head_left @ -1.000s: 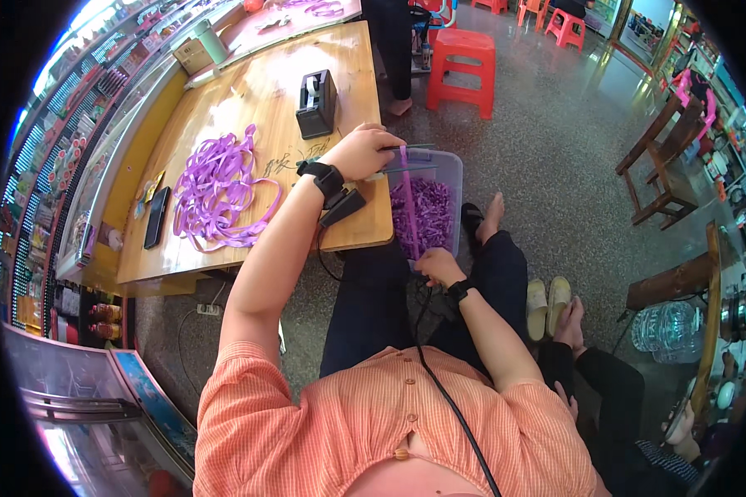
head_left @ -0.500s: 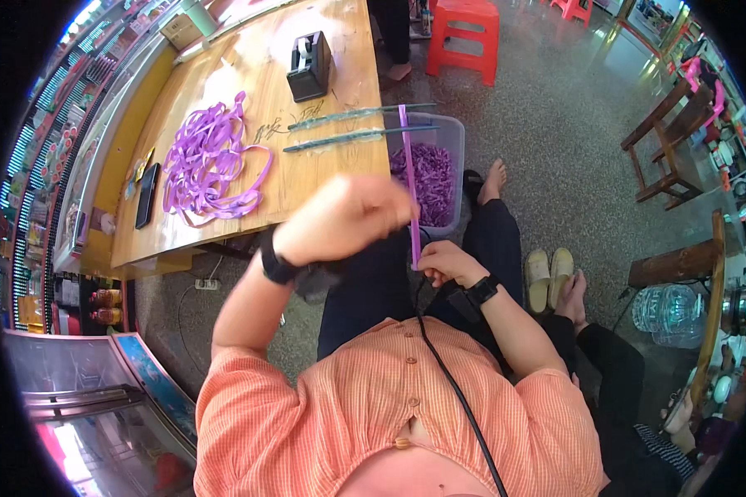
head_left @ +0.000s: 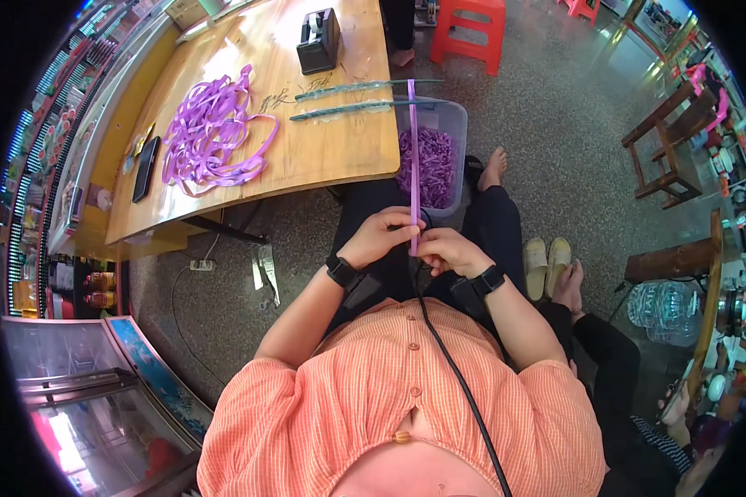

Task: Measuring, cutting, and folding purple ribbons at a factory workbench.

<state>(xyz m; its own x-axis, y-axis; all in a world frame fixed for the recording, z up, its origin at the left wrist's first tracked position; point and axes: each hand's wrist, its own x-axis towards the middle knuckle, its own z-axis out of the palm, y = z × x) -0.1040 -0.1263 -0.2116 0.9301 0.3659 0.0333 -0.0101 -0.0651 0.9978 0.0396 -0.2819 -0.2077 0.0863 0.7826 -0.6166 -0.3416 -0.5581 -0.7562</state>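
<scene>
A purple ribbon [head_left: 414, 157] runs from two thin dark green rods down toward my lap, drawn straight. My left hand [head_left: 381, 235] pinches it near its lower end. Just below and to the right, my right hand [head_left: 451, 251] has its fingers closed at the ribbon's end. The near rod [head_left: 348, 109] and the far rod [head_left: 340, 89] lie on the table under clear tape, their tips sticking out past its right edge. Beneath the ribbon, a clear plastic bin [head_left: 459, 137] holds many small purple ribbon pieces [head_left: 429, 166].
On the wooden table [head_left: 307, 157] lie a heap of purple ribbon [head_left: 211, 137], a black tape dispenser [head_left: 318, 41] and a dark phone [head_left: 146, 169]. A red stool [head_left: 469, 31] stands beyond. Another person's legs [head_left: 609, 340] are to my right, near yellow slippers [head_left: 547, 269].
My left hand has come down from beside the ribbon's middle to its lower end, next to my right hand. The view has shifted slightly.
</scene>
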